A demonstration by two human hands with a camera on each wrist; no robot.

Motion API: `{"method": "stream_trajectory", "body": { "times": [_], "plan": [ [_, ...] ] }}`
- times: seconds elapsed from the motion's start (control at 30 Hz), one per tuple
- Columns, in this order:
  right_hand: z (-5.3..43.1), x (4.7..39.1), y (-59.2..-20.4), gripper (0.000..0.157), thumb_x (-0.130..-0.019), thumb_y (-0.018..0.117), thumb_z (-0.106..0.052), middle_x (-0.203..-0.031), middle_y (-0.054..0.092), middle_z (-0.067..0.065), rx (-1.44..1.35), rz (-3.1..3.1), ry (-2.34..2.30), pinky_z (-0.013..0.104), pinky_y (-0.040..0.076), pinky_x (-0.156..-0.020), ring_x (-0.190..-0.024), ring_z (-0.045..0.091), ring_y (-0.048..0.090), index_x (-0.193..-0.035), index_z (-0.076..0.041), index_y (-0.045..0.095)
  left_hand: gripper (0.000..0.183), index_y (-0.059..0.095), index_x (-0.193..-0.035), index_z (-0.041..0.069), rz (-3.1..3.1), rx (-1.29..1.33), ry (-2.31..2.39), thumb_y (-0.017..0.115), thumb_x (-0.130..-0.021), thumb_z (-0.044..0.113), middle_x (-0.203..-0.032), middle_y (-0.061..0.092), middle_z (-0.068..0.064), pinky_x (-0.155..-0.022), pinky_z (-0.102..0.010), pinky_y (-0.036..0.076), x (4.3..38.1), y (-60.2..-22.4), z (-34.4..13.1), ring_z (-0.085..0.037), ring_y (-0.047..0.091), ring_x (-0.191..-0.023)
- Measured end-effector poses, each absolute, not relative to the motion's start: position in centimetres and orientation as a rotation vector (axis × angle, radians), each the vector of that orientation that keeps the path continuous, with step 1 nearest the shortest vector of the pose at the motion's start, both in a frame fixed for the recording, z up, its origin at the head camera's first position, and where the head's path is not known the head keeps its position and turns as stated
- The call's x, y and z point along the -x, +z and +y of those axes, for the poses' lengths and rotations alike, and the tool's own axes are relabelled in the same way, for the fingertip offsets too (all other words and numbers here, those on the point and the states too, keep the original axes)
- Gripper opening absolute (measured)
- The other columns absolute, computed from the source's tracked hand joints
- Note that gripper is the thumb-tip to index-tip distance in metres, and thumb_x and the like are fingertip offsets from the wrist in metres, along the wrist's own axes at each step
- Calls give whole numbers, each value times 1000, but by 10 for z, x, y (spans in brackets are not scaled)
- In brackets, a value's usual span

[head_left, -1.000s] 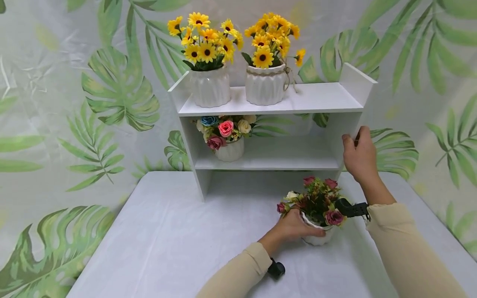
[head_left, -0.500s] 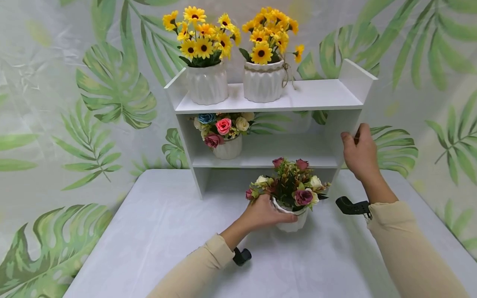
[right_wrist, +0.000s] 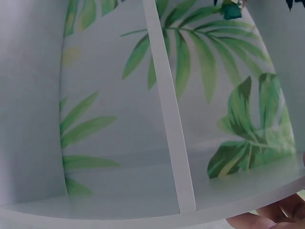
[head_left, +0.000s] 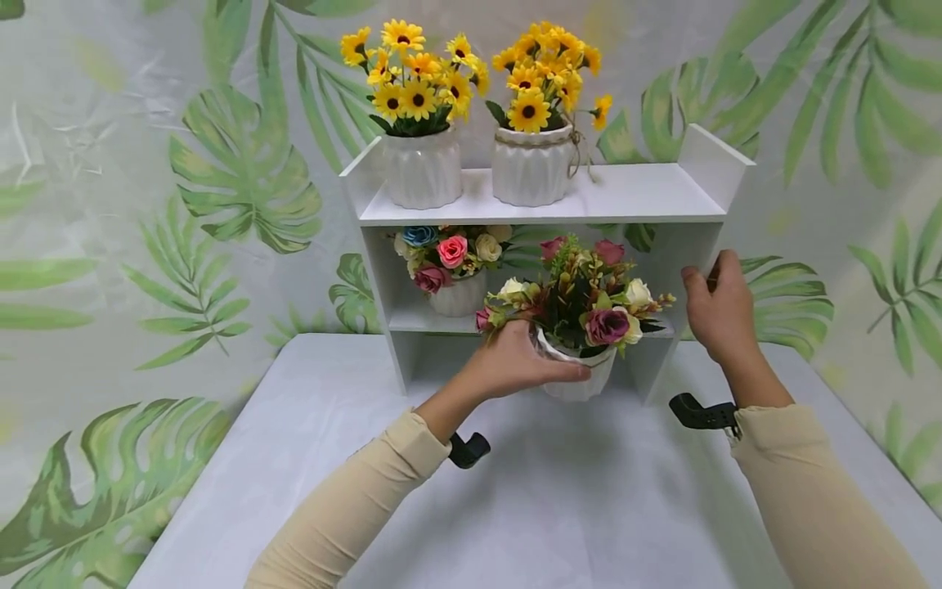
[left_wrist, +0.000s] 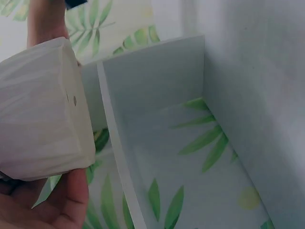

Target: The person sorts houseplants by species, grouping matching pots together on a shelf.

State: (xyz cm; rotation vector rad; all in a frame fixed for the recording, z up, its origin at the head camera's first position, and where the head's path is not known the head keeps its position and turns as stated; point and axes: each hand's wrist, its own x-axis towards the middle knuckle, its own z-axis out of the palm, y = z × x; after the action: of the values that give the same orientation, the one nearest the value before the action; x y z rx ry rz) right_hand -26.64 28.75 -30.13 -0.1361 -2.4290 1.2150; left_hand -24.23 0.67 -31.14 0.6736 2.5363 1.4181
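Observation:
My left hand (head_left: 508, 360) grips a white ribbed flowerpot (head_left: 581, 380) of purple-red and cream roses (head_left: 607, 325), thumb across its front. This pot is raised off the table, in front of the middle board of a white shelf unit (head_left: 633, 186). In the left wrist view the pot's white side and base (left_wrist: 43, 114) show close up, tipped sideways in that picture. Over on the right, my right hand (head_left: 717, 307) holds the edge of the unit's side panel (head_left: 680, 255); some of its fingers (right_wrist: 267, 217) show below that panel in the right wrist view.
Two white pots of yellow sunflowers, one at left (head_left: 423, 173) and one with twine (head_left: 531, 170), stand on the top board. A pot of mixed roses (head_left: 458, 294) sits at the middle board's left. The unit stands on a white-covered table (head_left: 294, 425) before a leaf-print backdrop (head_left: 74, 204).
My left hand has carried the potted roses leftward, then up from near the table to the middle board's height. My right hand keeps its hold on the side panel.

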Motion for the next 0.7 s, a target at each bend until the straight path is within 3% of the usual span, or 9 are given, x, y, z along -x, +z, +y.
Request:
{"method": "stream_trajectory", "body": {
  "times": [0.33,0.57,0.7],
  "plan": [
    [289,265,-304,53,-106,30,-37,-140,42,35,118,-2427,1188,69,42,-99,-129,53,46,-137,6,30,76,55,-137,17,2496,-601,1490,83,-74,47,-130,66,-4,-92,-38,55,282,-306,20,-17,63,-114],
    [289,264,-305,53,-106,30,-37,-137,43,35,104,-2427,1170,69,43,-95,-127,53,47,-136,7,31,113,24,-157,10,2495,-390,1477,80,-72,60,-161,33,-11,-107,-53,46,301,-307,31,-31,45,-141],
    [289,265,-305,51,-106,30,-36,-135,44,36,90,-2415,1155,68,44,-94,-125,52,48,-134,7,32,113,21,-158,13,2491,-408,1517,79,-74,60,-162,32,-9,-108,-51,46,314,-306,38,-30,45,-141]
  ]
}}
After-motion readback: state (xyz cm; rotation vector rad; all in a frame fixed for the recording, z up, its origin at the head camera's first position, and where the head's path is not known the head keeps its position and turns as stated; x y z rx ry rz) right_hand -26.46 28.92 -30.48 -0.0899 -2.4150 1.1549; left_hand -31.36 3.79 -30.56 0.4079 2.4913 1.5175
